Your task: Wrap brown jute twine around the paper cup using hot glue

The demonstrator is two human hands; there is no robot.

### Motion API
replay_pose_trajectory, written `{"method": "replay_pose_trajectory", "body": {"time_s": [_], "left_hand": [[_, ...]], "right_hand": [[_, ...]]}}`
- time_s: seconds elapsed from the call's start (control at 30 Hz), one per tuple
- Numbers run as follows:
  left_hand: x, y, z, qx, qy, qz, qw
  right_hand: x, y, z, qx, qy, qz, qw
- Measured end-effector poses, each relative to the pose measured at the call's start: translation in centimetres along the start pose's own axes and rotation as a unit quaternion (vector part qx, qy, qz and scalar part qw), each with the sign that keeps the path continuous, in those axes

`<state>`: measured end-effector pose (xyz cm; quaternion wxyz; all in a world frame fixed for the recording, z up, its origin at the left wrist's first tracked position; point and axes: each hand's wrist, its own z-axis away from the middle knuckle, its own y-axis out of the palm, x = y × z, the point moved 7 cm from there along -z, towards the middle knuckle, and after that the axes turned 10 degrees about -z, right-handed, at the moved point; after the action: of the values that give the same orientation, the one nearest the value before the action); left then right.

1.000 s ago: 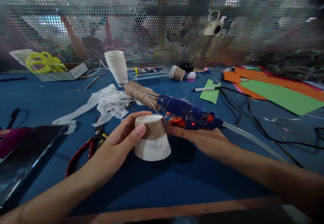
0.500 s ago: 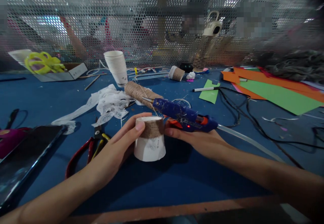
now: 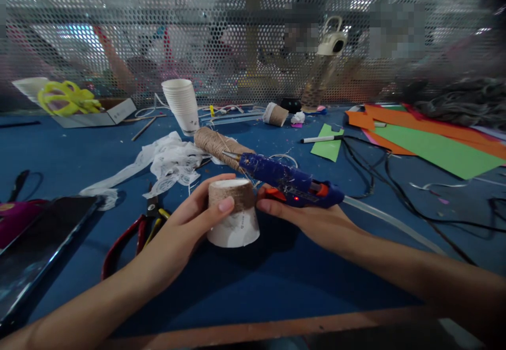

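Observation:
My left hand (image 3: 201, 210) is closed around a white paper cup (image 3: 233, 229), its narrow end up, with brown twine wound around its upper part. My right hand (image 3: 300, 213) grips a blue hot glue gun (image 3: 290, 178) by its orange trigger; a red light glows on it and a clear glue stick sticks out of its back. The metal nozzle points left, above and beyond the cup. Just behind lies a spool of twine (image 3: 215, 144), partly hidden by the gun; a strand seems to run down to the cup.
White lace ribbon (image 3: 169, 157) and red-handled pliers (image 3: 122, 247) lie left, beside a phone (image 3: 35, 250). Stacked paper cups (image 3: 182, 105) stand behind. A twine-wrapped cup (image 3: 275, 115) lies farther back. Green paper (image 3: 443, 149) and black cables (image 3: 379, 171) are at right.
My left hand has turned and slightly raised the cup, its thumb now lying farther right across the twine. The glue gun has shifted a little to the right.

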<state>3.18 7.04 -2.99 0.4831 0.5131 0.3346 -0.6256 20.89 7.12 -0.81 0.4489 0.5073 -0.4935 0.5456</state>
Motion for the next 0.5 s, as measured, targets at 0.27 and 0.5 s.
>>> {"method": "replay_pose_trajectory", "body": {"time_s": [0.27,0.5], "left_hand": [[-0.47,0.16,0.09,0.001,0.01,-0.015,1.0],[-0.5,0.0,0.22,0.003,0.027,-0.039,0.999]], "right_hand": [[0.08,-0.07,-0.02,0.0,-0.007,0.004,1.0],[-0.26,-0.1,0.12,-0.004,-0.011,-0.009,1.0]]}}
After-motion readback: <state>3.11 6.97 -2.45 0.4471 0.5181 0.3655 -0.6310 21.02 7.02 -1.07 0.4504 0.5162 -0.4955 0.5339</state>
